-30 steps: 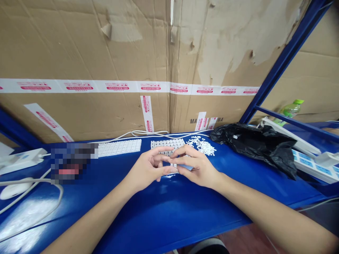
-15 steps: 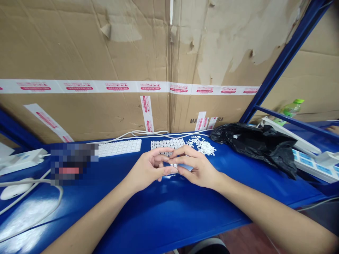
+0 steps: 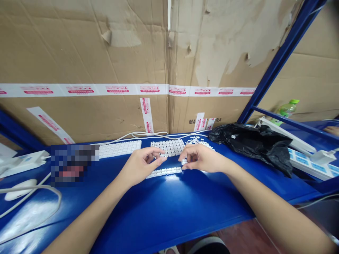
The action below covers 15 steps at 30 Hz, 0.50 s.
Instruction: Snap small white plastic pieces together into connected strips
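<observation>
My right hand (image 3: 202,158) pinches a small white plastic piece (image 3: 184,162) between thumb and fingers. Across a narrow gap, my left hand (image 3: 141,164) has its thumb and forefinger apart, with nothing visible between them. Just below the fingertips lies a row of white plastic pieces (image 3: 165,171) on the blue table (image 3: 169,211). Behind both hands sits a block of similar pieces in several rows (image 3: 169,146), and a loose pile of small white parts (image 3: 200,140) is partly covered by my right hand.
A white gridded slab (image 3: 120,148) lies at the back left beside a blurred-out patch. To the right are a crumpled black plastic bag (image 3: 251,143) and a white power strip (image 3: 309,164). White cables and a white mouse (image 3: 21,189) occupy the left. Cardboard (image 3: 119,60) walls the back.
My hands were together over a small white piece; now they have drawn apart, with the piece in my right hand. The row of pieces in front has come into view.
</observation>
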Tool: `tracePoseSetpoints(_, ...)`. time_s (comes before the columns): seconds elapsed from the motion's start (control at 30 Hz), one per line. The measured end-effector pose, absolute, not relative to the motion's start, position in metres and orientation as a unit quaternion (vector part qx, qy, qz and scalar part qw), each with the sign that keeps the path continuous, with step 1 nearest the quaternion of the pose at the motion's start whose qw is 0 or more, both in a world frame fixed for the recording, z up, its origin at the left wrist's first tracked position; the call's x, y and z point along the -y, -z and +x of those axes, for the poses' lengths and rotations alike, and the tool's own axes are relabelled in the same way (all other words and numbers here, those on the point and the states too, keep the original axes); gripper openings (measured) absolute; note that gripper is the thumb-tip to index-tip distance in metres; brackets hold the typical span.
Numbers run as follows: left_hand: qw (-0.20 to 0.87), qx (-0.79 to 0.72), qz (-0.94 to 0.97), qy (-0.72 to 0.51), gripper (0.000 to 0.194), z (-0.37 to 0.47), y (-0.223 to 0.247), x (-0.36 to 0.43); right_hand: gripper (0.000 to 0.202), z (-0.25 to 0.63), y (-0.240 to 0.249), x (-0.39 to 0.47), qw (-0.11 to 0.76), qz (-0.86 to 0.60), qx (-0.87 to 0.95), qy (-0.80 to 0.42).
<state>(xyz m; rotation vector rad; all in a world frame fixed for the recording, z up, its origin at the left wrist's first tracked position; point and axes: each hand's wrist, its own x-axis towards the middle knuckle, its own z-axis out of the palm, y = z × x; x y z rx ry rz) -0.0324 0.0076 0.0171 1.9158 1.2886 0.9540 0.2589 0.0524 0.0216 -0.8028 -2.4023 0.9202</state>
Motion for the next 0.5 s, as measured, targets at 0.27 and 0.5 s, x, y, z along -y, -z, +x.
tracePoseSetpoints(0.27,0.218,-0.438,0.843,-0.225,0.034,-0.048,-0.022,-0.009,0.028,0.262,-0.018,-0.054,0.094,-0.332,0.859,-0.379)
tracePoseSetpoints(0.5,0.218,-0.422,0.86,-0.186,0.033,-0.05,-0.02,-0.007,0.035,0.259,-0.014,-0.054,0.123,-0.348,0.861,-0.349)
